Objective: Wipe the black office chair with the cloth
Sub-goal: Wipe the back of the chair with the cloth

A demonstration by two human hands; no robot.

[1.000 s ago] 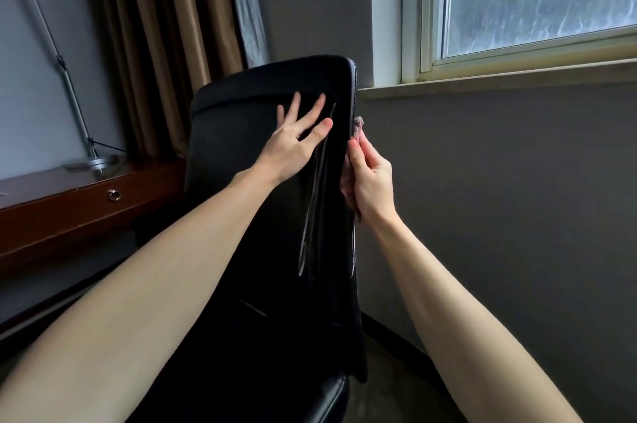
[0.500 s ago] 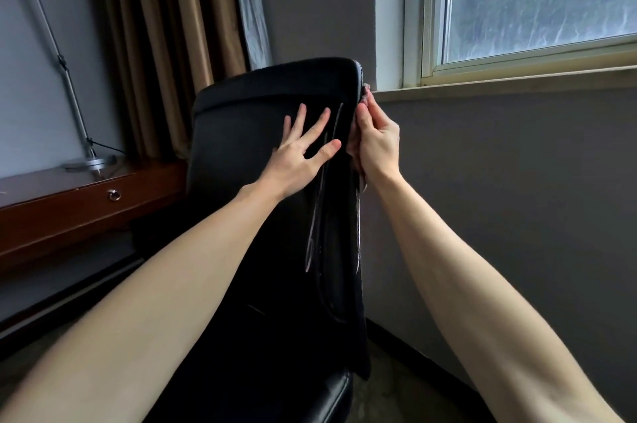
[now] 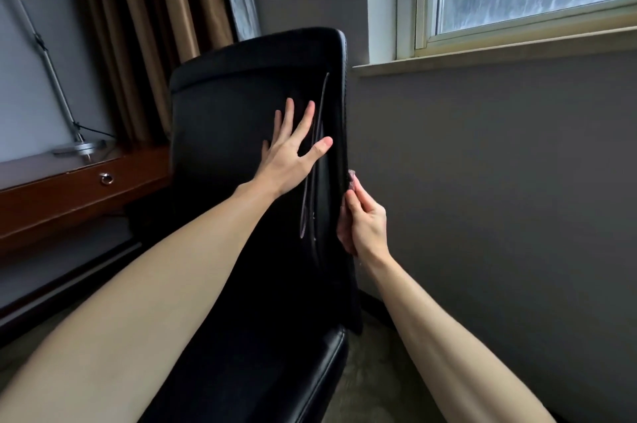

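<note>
The black office chair point(image 3: 227, 105) stands in front of me, its glossy backrest upright and facing me. My left hand point(image 3: 291, 150) lies flat on the backrest with fingers spread, holding nothing. My right hand point(image 3: 363, 221) grips the backrest's right edge about halfway up, pinching a small pinkish-grey cloth point(image 3: 351, 179) against it. Only the cloth's top corner shows above my thumb; the rest is hidden behind the edge and my fingers.
A grey wall point(image 3: 499, 181) stands close to the chair's right side, under a window sill point(image 3: 482, 55). A wooden desk point(image 3: 69, 191) with a lamp base point(image 3: 77, 148) sits to the left, with brown curtains point(image 3: 144, 26) behind the chair.
My right hand with the cloth has slid down the backrest's right edge from near the top to about halfway. The left hand stays flat on the backrest.
</note>
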